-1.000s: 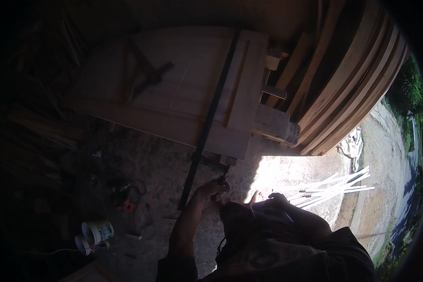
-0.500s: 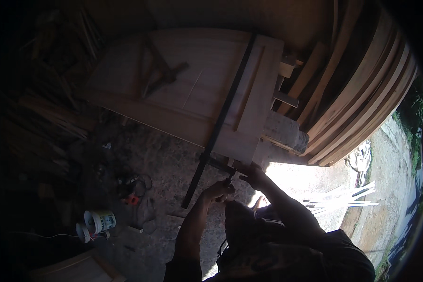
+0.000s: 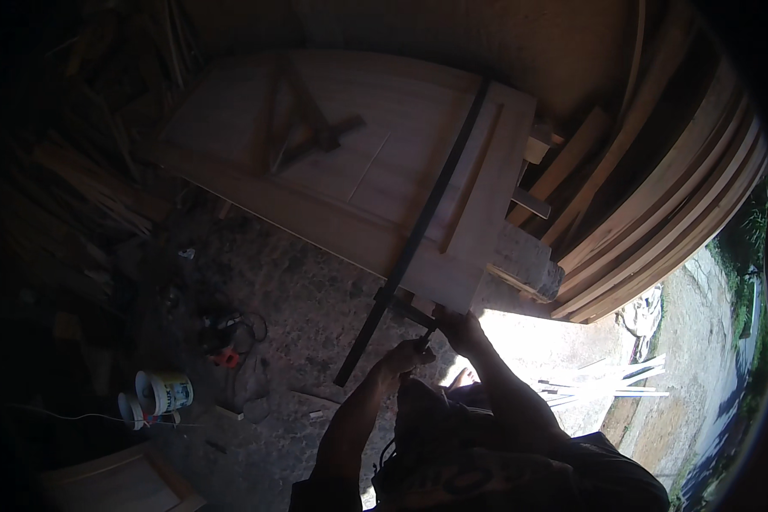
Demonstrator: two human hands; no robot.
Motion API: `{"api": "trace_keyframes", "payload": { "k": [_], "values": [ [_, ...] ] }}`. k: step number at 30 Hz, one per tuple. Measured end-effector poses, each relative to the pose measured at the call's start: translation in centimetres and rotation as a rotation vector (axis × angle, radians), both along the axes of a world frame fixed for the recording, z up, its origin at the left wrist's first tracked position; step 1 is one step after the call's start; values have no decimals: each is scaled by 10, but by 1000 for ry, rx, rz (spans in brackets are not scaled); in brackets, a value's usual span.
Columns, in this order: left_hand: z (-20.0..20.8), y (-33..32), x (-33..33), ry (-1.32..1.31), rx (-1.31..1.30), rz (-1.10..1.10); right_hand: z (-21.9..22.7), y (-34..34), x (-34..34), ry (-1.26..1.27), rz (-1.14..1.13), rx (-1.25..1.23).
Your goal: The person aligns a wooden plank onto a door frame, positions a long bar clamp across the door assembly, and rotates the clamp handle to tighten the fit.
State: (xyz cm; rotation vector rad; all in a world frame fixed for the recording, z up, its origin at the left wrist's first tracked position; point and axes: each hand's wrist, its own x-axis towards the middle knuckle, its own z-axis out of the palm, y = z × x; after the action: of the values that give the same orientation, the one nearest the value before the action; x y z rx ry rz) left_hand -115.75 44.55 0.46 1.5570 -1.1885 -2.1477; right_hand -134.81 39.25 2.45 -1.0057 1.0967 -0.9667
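A pale wooden door panel (image 3: pixel 392 111) lies flat, raised above the floor. Across it runs a long dark bar clamp (image 3: pixel 428 209), whose bar sticks out past the near edge. My left hand (image 3: pixel 405 358) is closed round the clamp's screw handle, just off that edge. My right hand (image 3: pixel 459 331) is at the jaw end by the door's near right corner, its fingers bent against the clamp; shadow hides the fingertips. On the panel rest a triangular wooden frame (image 3: pixel 303 124) and a thin pale stick or line (image 3: pixel 369 166).
Long curved planks (image 3: pixel 657 230) are stacked at right, beside a block support (image 3: pixel 525 260) under the door. White strips (image 3: pixel 610 380) lie in sunlight. A red-and-black power tool (image 3: pixel 224 354), white buckets (image 3: pixel 164 392) and a framed panel (image 3: pixel 119 482) are on the left floor; scrap wood is farther left.
The view has shifted slightly, so the door sits farther right. My right hand's fingers, more spread before, are drawn in at the clamp jaw. My left hand stays on the screw handle.
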Motion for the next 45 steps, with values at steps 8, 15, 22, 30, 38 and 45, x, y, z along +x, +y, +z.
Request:
{"api": "trace_keyframes", "payload": {
  "k": [8,15,22,30,38,45],
  "values": [
    [-12,22,-38,-654,-548,86,0,-2,-6,-229,-37,213],
    [-14,3,-1,-52,-69,25,4,-1,4,-216,-60,218],
    [-19,30,-20,-613,-815,145,22,-1,10,79,-37,102],
    [-23,22,-6,-230,-275,68,-3,-4,4,-114,-51,160],
    [-24,12,6,-49,-225,46,0,-1,11,-149,-104,223],
    [-11,35,-30,-677,-568,83,0,1,8,-115,-78,189]
  ]
}}
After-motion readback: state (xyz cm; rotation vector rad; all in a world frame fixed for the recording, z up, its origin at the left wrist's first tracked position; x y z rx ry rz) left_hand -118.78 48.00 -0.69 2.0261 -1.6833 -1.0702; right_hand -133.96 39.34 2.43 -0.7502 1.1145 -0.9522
